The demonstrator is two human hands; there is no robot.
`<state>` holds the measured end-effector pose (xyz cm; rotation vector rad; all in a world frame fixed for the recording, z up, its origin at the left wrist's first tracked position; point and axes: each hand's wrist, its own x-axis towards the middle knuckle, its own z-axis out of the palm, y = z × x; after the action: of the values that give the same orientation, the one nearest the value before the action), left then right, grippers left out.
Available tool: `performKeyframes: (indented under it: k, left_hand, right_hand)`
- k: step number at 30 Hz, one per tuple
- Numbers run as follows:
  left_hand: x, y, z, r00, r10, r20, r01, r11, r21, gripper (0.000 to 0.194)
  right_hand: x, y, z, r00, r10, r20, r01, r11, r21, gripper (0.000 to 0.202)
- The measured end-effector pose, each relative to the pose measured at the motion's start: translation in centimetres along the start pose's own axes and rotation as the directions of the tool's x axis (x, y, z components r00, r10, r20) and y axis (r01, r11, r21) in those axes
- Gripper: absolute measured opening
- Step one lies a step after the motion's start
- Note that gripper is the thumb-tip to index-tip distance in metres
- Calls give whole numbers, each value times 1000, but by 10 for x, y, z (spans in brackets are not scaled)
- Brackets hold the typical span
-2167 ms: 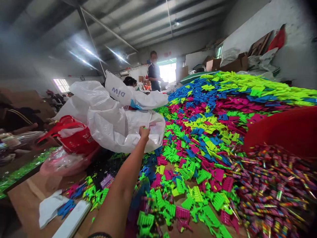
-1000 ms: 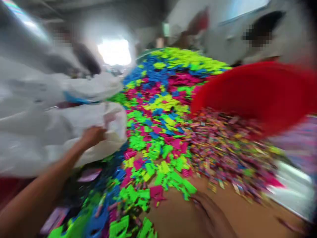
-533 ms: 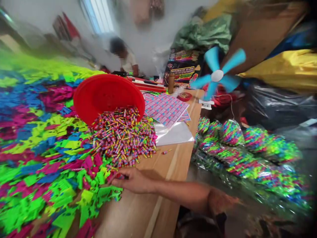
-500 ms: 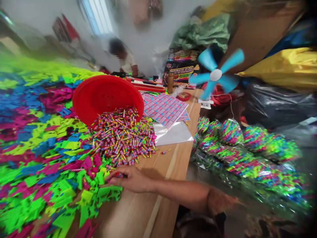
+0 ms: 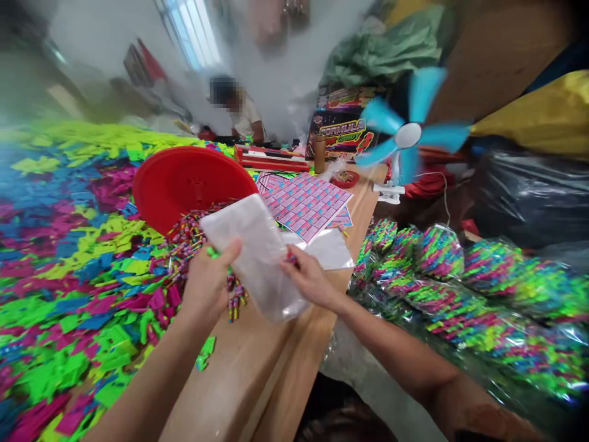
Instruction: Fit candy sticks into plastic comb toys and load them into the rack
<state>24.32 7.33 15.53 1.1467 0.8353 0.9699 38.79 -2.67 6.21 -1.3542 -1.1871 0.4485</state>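
A clear flat plastic bag [image 5: 260,255] is held up above the wooden table, tilted. My left hand [image 5: 206,279] grips its left side, thumb on top, with a bit of green plastic showing by the fingers. At the right edge of the bag my right hand [image 5: 310,276] is closed, fingers pinched, and a small red and purple piece shows at its fingertips. Behind the bag lies a pile of small candy-like tubes [image 5: 189,230], partly hidden, spilling from a tipped red basin [image 5: 170,178]. A few tubes [image 5: 237,301] hang or lie below my left hand; I cannot tell which.
Flat neon plastic pieces [image 5: 92,276] heap across the left of the table [image 5: 230,380]. More clear bags [image 5: 334,248] lie beside printed pink sheets [image 5: 306,202]. A blue fan [image 5: 408,135] is clipped at the table's edge. Filled bags [image 5: 460,276] stand right. Another person [image 5: 246,113] sits behind.
My left hand has come into view. My right hand has moved right and up from the green pieces. A clear bag is now held between both hands, in front of the tube pile.
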Motion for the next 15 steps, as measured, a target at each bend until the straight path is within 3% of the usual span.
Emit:
performKeyframes:
  k: [3,6,8,10,12,15]
  left_hand:
    - [23,-9,45,982,74,174,-75,997,1,59]
    - [35,-8,63,967,159,201,-161,987,-2,58]
    - [39,-10,57,977,139,162,-143,990,15,60]
    - [38,-16,40,988,45,150,-54,997,59,61]
    - [36,-28,17,983,-96,155,79,991,110,60]
    - [27,-46,-15,969,-232,90,217,965,149,59]
  right_hand:
    - [38,10,-51,987,79,-137,-110,966,-234,20]
    - [87,23,-101,974,120,-192,-174,940,-295,18]
    - [118,38,-127,961,155,-231,-229,912,-340,16]
    - [145,60,-142,940,207,-270,-304,866,-397,18]
    - [165,87,-145,919,276,-283,-382,804,-457,22]
    - [182,126,-130,887,378,-267,-462,701,-543,28]
